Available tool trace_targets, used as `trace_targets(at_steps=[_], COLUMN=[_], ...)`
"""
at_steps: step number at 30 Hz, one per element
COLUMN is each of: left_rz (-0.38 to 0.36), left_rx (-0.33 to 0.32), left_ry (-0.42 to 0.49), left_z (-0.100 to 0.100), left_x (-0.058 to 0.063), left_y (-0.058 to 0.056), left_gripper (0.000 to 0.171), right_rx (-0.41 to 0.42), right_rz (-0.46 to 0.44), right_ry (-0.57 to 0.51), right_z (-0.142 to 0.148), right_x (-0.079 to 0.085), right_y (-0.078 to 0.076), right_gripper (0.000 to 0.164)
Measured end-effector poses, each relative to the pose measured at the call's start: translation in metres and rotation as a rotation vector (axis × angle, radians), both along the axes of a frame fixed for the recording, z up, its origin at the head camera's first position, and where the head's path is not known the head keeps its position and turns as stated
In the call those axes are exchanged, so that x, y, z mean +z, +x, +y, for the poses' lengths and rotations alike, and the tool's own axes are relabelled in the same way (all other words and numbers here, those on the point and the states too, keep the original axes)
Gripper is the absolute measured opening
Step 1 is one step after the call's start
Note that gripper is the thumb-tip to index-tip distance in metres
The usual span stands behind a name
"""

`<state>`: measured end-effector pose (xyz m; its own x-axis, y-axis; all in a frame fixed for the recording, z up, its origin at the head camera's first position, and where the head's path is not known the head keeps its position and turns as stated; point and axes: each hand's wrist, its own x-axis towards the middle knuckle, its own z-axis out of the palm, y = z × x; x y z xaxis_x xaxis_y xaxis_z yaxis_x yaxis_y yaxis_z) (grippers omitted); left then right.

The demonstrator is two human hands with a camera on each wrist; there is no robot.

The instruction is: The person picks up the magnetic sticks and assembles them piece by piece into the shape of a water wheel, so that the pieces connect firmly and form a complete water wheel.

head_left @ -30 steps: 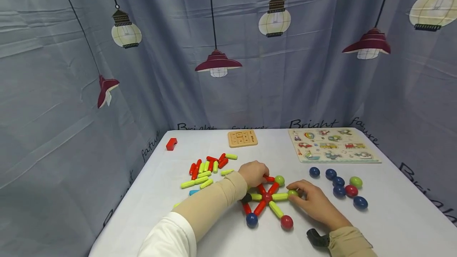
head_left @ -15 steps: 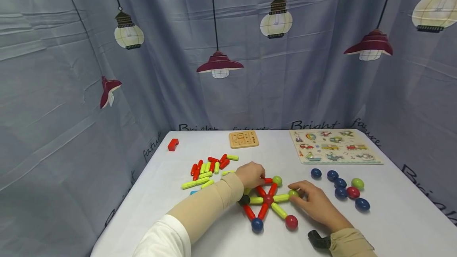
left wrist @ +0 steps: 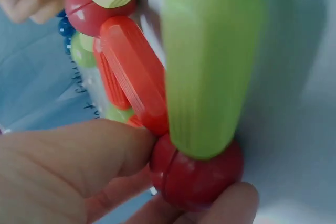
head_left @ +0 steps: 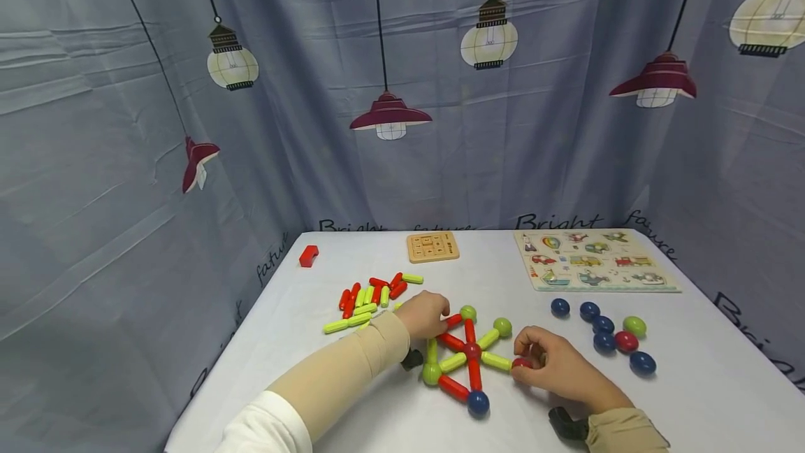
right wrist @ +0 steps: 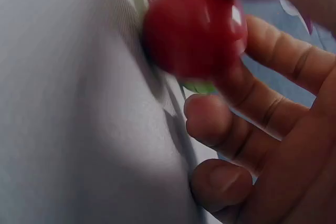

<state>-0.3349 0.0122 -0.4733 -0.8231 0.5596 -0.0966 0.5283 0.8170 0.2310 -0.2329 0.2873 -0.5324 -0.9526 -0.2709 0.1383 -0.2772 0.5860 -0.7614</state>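
Head view: at the table, the wheel was held, its left ball pinched by the left hand, its right ball by the right hand; by uneven pulling, rods could be detached.

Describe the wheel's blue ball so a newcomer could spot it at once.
On the white table, between the left hand and right hand, is a rod-and-ball wheel. At its edge nearest the head camera, two red rods meet at the blue ball. It is the only blue one visible on the wheel; the loose blue balls lie off to the right.
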Motion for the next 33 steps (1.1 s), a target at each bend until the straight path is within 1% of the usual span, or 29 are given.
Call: trace_targets(at_steps=[2, 6, 9, 11, 12, 13, 14, 16, 18, 20, 23, 25, 26, 29, 33], left_rz=[0.004, -0.018, -0.047, -0.033, -0.011, 0.015, 0.058, 0.144, 0.201, 0.206, 0.159, 0.133, 0.129, 0.163, 0.272], left_rx=[0.009, 0.048, 0.109, 0.157, 0.184, 0.213, 0.240, 0.285, 0.303, 0.286, 0.219, 0.188, 0.179, 0.160, 0.139], left_ry=[0.026, 0.124, 0.181, 0.191, 0.192, 0.196, 0.194, 0.181, 0.151, 0.099, -0.007, -0.067, -0.091, -0.151, -0.168], left_z=[-0.006, -0.016, -0.023, -0.027, -0.029, -0.031, -0.033, -0.037, -0.041, -0.042, -0.043, -0.043, -0.043, -0.043, -0.040], left_x=[-0.002, -0.003, -0.001, 0.002, 0.005, 0.007, 0.009, 0.012, 0.012, 0.009, 0.002, -0.003, -0.005, -0.012, -0.015], left_y=[0.004, 0.016, 0.025, 0.026, 0.025, 0.023, 0.018, 0.006, -0.008, -0.022, -0.041, -0.052, -0.056, -0.066, -0.074], left_gripper=[0.024, 0.026, 0.028, 0.028, 0.027, 0.027, 0.027, 0.029, 0.035, 0.044, 0.056, 0.061, 0.060, 0.052, 0.037], right_rx=[-0.005, -0.027, -0.048, -0.060, -0.065, -0.071, -0.080, -0.096, -0.112, -0.124, -0.125, -0.118, -0.112, -0.100, -0.101], right_rz=[0.030, 0.073, 0.083, 0.080, 0.076, 0.071, 0.064, 0.051, 0.037, 0.028, 0.017, 0.015, 0.014, 0.014, 0.016], right_ry=[0.022, 0.066, 0.089, 0.090, 0.089, 0.084, 0.081, 0.078, 0.078, 0.077, 0.062, 0.047, 0.039, 0.028, 0.033], right_z=[0.000, 0.000, 0.000, -0.001, -0.001, -0.001, -0.001, -0.001, -0.001, 0.000, 0.000, -0.001, -0.001, -0.005, -0.006], right_x=[0.000, 0.002, 0.004, 0.006, 0.007, 0.008, 0.009, 0.011, 0.012, 0.011, 0.008, 0.006, 0.004, 0.000, -0.001], right_y=[-0.001, -0.004, -0.005, -0.005, -0.005, -0.005, -0.005, -0.005, -0.005, -0.005, -0.004, -0.004, -0.004, -0.003, -0.003], right_gripper=[0.032, 0.025, 0.023, 0.022, 0.022, 0.022, 0.021, 0.021, 0.020, 0.019, 0.020, 0.020, 0.020, 0.020, 0.020])
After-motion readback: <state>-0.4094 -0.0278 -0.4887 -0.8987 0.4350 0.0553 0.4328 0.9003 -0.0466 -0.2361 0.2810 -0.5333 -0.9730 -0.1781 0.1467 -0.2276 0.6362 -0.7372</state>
